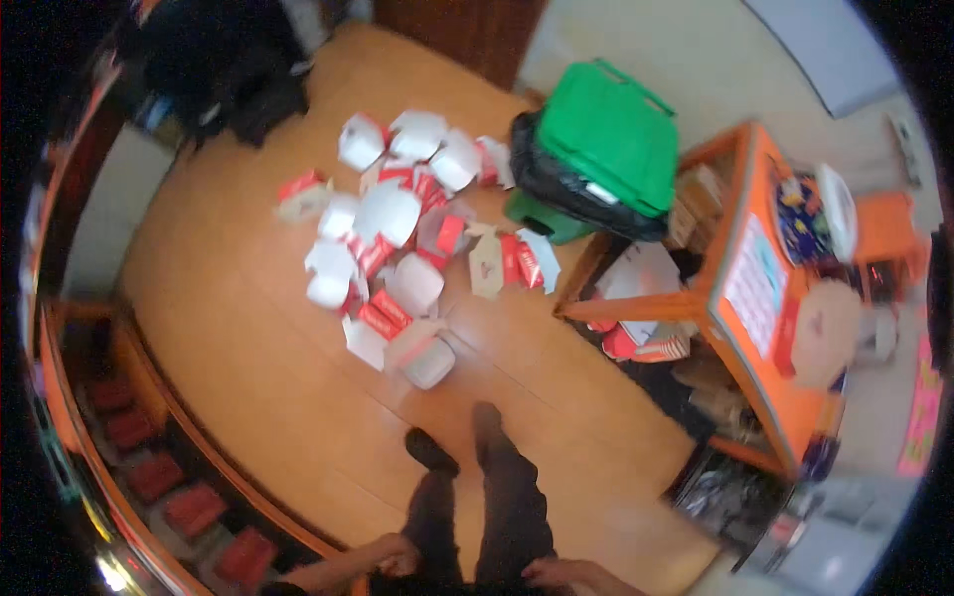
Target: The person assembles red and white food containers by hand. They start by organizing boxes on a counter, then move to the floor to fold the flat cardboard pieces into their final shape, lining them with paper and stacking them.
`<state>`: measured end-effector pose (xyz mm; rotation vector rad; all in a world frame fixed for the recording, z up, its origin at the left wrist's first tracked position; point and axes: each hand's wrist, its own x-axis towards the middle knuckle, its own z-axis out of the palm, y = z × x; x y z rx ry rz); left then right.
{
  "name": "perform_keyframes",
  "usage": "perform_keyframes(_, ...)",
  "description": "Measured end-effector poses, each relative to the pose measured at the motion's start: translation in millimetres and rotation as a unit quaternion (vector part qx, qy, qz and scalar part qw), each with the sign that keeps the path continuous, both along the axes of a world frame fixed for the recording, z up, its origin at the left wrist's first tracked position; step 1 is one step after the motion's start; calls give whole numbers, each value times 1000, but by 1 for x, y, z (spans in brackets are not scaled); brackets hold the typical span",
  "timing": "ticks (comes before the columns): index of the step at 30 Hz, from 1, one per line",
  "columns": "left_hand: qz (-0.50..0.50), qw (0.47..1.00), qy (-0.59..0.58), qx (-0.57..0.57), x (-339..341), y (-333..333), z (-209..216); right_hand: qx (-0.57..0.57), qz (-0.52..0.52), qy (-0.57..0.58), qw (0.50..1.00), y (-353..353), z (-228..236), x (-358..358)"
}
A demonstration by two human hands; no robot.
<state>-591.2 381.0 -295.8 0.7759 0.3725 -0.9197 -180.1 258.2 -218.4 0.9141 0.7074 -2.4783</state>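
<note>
My left hand (397,554) hangs low in front of my left thigh, its fingers curled in, with nothing visible in it. Close to my right thigh is my right hand (547,573); blur hides how its fingers are set. Neither hand touches any of the boxes. On the floor ahead of my feet lies a loose heap of red and white cardboard food boxes (388,215), many unfolded or tipped open. One pale open box (430,363) lies nearest my shoes. Another opened box (487,264) lies apart on the right.
A green lidded bin (611,134) with a black liner stands beyond the heap. To the right, an orange table (760,397) carries a patterned container (803,219) and a flattened box (823,333); its shelves hold cardboard. A wooden ledge (214,472) with red blocks below curves along the left.
</note>
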Motion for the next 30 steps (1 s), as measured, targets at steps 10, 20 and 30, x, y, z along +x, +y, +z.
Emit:
perform_keyframes(10,381,843,127,358,-9,76,-337,316,159,-187,917,210,-259,33)
perform_keyframes(20,497,821,167,225,42,171,-529,667,4,-245,704,361,-609,-36)
perform_keyframes(30,415,571,-66,705,56,162,-586,668,-140,-213,699,378,-616,-30)
